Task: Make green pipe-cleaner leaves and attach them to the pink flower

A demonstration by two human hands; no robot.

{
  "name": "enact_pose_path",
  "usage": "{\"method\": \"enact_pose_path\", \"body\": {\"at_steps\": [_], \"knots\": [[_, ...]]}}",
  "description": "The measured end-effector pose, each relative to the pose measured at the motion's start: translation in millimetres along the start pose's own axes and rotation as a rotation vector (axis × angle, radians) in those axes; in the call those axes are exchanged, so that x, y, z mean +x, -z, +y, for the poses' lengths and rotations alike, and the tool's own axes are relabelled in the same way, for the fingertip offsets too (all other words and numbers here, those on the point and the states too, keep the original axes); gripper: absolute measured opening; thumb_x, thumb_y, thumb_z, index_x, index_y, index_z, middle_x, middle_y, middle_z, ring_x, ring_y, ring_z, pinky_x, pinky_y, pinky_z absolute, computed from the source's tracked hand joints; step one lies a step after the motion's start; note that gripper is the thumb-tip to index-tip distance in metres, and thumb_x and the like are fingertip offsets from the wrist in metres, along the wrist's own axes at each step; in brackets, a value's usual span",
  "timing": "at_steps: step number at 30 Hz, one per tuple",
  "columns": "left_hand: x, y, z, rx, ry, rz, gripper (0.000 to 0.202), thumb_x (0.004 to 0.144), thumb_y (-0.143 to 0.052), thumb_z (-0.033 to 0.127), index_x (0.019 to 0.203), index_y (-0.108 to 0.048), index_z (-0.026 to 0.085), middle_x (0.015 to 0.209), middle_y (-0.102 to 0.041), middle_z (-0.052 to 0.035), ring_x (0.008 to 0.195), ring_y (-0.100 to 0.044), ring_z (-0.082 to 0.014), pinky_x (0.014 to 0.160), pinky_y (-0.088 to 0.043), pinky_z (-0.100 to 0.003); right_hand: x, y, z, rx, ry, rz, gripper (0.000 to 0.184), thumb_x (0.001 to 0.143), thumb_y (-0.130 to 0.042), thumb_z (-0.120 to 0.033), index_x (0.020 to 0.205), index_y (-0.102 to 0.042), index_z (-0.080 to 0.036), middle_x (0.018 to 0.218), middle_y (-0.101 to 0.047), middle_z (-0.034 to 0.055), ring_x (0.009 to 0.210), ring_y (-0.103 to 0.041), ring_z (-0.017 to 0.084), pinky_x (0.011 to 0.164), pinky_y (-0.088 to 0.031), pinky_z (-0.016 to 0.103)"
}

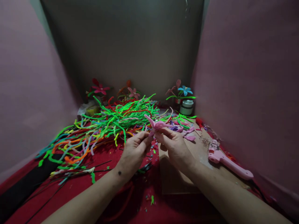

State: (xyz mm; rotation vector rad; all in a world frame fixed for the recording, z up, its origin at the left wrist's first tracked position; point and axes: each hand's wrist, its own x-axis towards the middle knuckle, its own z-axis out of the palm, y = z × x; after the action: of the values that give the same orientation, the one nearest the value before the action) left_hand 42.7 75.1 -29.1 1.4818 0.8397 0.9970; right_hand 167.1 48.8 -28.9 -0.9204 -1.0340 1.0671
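Observation:
Both my hands meet at the middle of the view over a red cloth (77,189). My left hand (134,149) and my right hand (174,146) pinch a pink pipe-cleaner flower (156,125) between their fingertips, its petals pointing up and away from me. A big heap of loose pipe cleaners (109,123), mostly green with orange, red and yellow, lies just behind and left of my left hand. Small pink and purple petal pieces (187,132) lie right of the flower.
A pink glue gun (227,161) lies on a brown cardboard sheet (177,180) at right. Finished flowers (100,88) stand along the back wall, one blue flower (184,91) beside a small jar (187,108). Thin black wires (70,175) lie at left. Pink walls close in on both sides.

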Motion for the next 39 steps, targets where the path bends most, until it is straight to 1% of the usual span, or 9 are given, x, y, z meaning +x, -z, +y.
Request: {"method": "enact_pose_path", "body": {"at_steps": [6, 13, 18, 21, 24, 28, 35, 37, 39], "knots": [[3, 1.2, -4, -0.195, 0.103, -0.091, 0.018, 0.078, -0.057, 0.032, 0.073, -0.054, 0.014, 0.048, -0.037, 0.0074, 0.039, -0.025, -0.0018, 0.038, -0.019, -0.015, 1, 6, 5, 0.091, -0.109, -0.002, 0.016, 0.070, -0.061, -0.031, 0.074, -0.063, -0.016, 0.060, -0.048, -0.0027, 0.050, -0.035, 0.007, 0.043, -0.024, 0.019], [2, 3.4, -10, -0.581, 0.229, -0.376, 0.015, 0.083, -0.051, 0.028, 0.074, -0.050, 0.015, 0.045, -0.034, 0.0089, 0.032, -0.016, -0.0004, 0.033, -0.019, -0.012, 5, 12, 26, 0.519, -0.309, -0.212, 0.015, 0.069, -0.065, -0.031, 0.075, -0.061, -0.018, 0.064, -0.055, -0.0023, 0.055, -0.048, 0.009, 0.048, -0.035, 0.020], [2, 5.0, -12, -0.671, 0.273, -0.501, 0.011, 0.082, -0.050, 0.026, 0.077, -0.051, 0.017, 0.044, -0.029, 0.0106, 0.031, -0.009, -0.0002, 0.030, -0.019, -0.012, 3, 11, 24, 0.558, -0.274, -0.313, 0.014, 0.070, -0.063, -0.029, 0.064, -0.061, -0.017, 0.062, -0.057, -0.0013, 0.058, -0.051, 0.010, 0.056, -0.039, 0.022], [3, 4.6, -9, -0.425, 0.207, -0.405, 0.016, 0.083, -0.049, 0.031, 0.078, -0.053, 0.017, 0.047, -0.039, 0.0074, 0.033, -0.025, -0.0021, 0.033, -0.025, -0.014, 3, 11, 23, 0.536, -0.204, -0.227, 0.010, 0.069, -0.064, -0.026, 0.066, -0.061, -0.018, 0.062, -0.056, -0.0025, 0.055, -0.047, 0.009, 0.052, -0.035, 0.021], [-1, 2.2, -5, -0.008, 0.002, -0.163, 0.017, 0.080, -0.054, 0.032, 0.076, -0.056, 0.015, 0.055, -0.050, 0.0032, 0.044, -0.042, -0.0052, 0.043, -0.034, -0.016, 2, 10, 22, 0.460, -0.154, -0.134, 0.007, 0.068, -0.066, -0.025, 0.070, -0.062, -0.019, 0.065, -0.057, -0.0029, 0.054, -0.044, 0.008, 0.050, -0.031, 0.022], [-7, -1.3, 0, 0.192, -0.133, 0.001, 0.024, 0.078, -0.056, 0.032, 0.061, -0.053, 0.015, 0.050, -0.049, 0.0037, 0.045, -0.043, -0.0053, 0.046, -0.034, -0.016, -2, 6, 23, 0.340, -0.059, -0.067, 0.009, 0.069, -0.066, -0.029, 0.071, -0.065, -0.019, 0.067, -0.059, -0.0019, 0.056, -0.045, 0.009, 0.053, -0.034, 0.024], [-3, 0.2, -8, -0.425, 0.212, -0.370, 0.023, 0.080, -0.052, 0.036, 0.070, -0.053, 0.015, 0.042, -0.047, 0.0049, 0.026, -0.035, -0.0047, 0.028, -0.029, -0.016, -9, 3, 18, 0.188, -0.049, -0.121, 0.023, 0.071, -0.061, -0.044, 0.073, -0.066, -0.021, 0.051, -0.053, -0.0020, 0.049, -0.046, 0.012, 0.049, -0.037, 0.027], [-1, 1.1, -9, -0.462, 0.214, -0.436, 0.023, 0.081, -0.051, 0.036, 0.070, -0.054, 0.015, 0.041, -0.047, 0.0049, 0.025, -0.034, -0.0056, 0.027, -0.030, -0.017, -10, 4, 14, 0.154, -0.035, -0.118, 0.025, 0.071, -0.061, -0.045, 0.071, -0.066, -0.021, 0.050, -0.053, -0.0019, 0.049, -0.047, 0.012, 0.050, -0.039, 0.027], [1, 3.4, -3, -0.315, 0.144, -0.434, 0.023, 0.081, -0.051, 0.034, 0.070, -0.057, 0.014, 0.047, -0.052, 0.0018, 0.035, -0.045, -0.0075, 0.037, -0.039, -0.019, -10, 5, 10, 0.134, -0.026, -0.159, 0.026, 0.074, -0.059, -0.044, 0.071, -0.066, -0.020, 0.049, -0.052, -0.0021, 0.047, -0.046, 0.012, 0.051, -0.039, 0.028]]}}
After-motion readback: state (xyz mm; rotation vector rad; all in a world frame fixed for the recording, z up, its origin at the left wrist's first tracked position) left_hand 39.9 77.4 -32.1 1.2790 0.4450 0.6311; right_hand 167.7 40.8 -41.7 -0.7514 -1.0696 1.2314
